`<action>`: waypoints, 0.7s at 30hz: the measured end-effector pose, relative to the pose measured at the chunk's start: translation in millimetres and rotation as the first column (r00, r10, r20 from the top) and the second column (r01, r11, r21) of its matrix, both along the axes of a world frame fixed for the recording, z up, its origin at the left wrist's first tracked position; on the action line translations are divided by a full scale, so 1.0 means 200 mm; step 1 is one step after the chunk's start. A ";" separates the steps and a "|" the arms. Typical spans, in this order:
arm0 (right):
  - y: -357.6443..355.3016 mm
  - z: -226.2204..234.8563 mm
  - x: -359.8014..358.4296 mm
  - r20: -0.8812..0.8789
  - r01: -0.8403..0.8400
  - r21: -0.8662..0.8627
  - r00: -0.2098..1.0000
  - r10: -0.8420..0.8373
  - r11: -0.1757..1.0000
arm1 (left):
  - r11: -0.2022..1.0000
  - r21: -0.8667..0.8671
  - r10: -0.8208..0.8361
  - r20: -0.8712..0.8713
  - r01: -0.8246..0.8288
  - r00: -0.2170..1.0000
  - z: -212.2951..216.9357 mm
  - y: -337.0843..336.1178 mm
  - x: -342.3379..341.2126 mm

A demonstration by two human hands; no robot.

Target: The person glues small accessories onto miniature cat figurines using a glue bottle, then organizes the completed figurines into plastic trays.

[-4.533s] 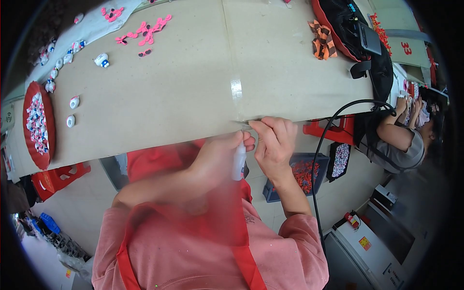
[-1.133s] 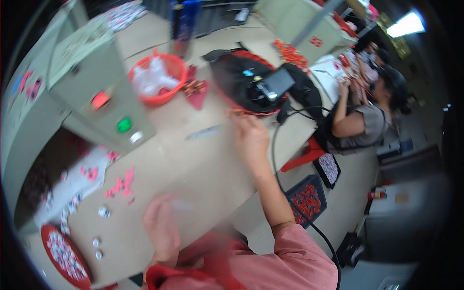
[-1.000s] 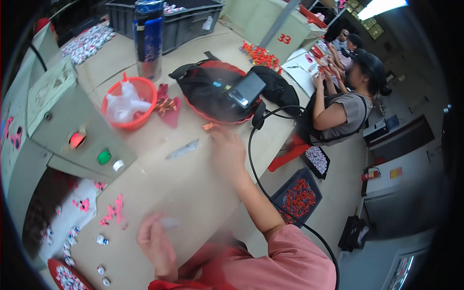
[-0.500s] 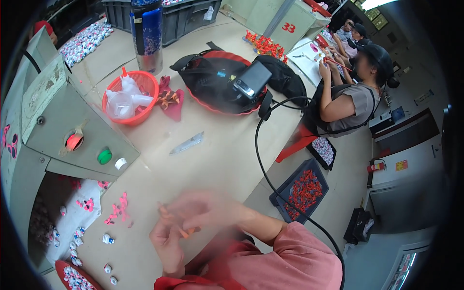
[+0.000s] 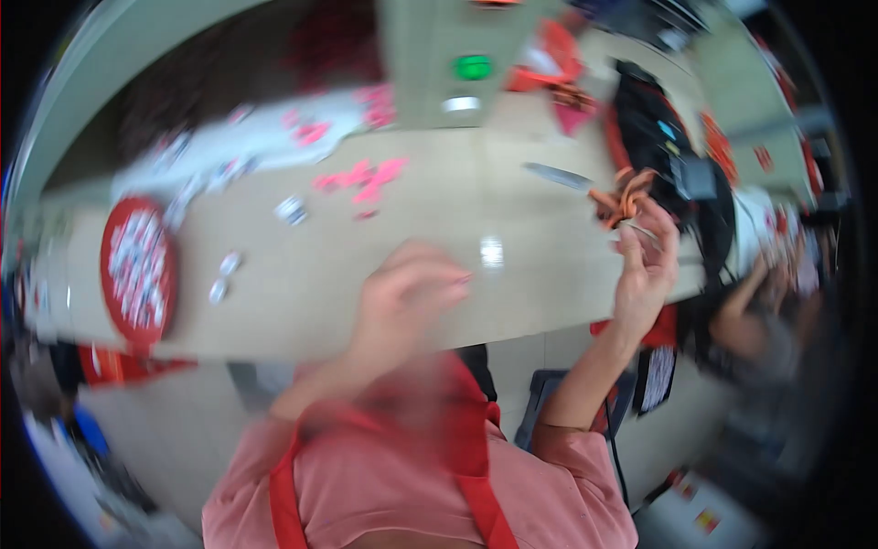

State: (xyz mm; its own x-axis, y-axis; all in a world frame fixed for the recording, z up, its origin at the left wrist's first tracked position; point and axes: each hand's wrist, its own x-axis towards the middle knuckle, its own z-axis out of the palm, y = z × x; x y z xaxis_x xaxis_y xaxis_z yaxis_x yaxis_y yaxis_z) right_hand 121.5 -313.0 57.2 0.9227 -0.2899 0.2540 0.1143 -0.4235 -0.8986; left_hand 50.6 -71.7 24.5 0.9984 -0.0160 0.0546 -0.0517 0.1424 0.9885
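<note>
My right hand (image 5: 646,270) is raised over the right part of the table, its thumb and fingers closed around a cluster of small orange pieces (image 5: 626,199). They stick out past the fingertips in several directions. My left hand (image 5: 402,297) hovers above the table's front edge with its fingers bent. Motion smears it, and whether anything is between its fingers does not show. Pink figure-shaped pieces (image 5: 364,178) lie on the table beyond my left hand. Left of them is a small white and blue piece (image 5: 291,210).
A red basket (image 5: 167,293) of small white pieces stands at the left. Behind is a grey-green machine with a green button (image 5: 473,68). A clear slim strip (image 5: 560,177) lies near a black bag (image 5: 722,220). Another person (image 5: 764,320) sits at the right.
The view has swung left. My hands, close together with an orange piece earlier, are apart now. My right hand has moved out to the right with the orange cluster.
</note>
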 end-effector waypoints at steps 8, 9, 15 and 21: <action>0.58 -0.21 -0.28 -0.146 -0.691 0.500 0.526 0.838 0.521 | 0.938 0.007 0.343 0.143 -0.348 0.928 0.00 0.10 -0.11; 0.62 -0.22 -0.28 -0.174 -0.622 0.583 0.533 0.828 0.523 | 0.946 0.015 0.318 0.143 -0.324 0.937 0.00 0.12 -0.11; 0.67 -0.23 -0.24 -0.246 -0.560 0.616 0.532 0.811 0.554 | 0.572 0.608 0.523 0.247 -0.551 0.816 -0.08 0.64 0.02; 0.70 -0.23 -0.26 -0.257 -0.468 0.668 0.585 0.770 0.578 | 0.290 0.885 0.204 0.315 -0.365 0.927 -0.19 0.70 0.07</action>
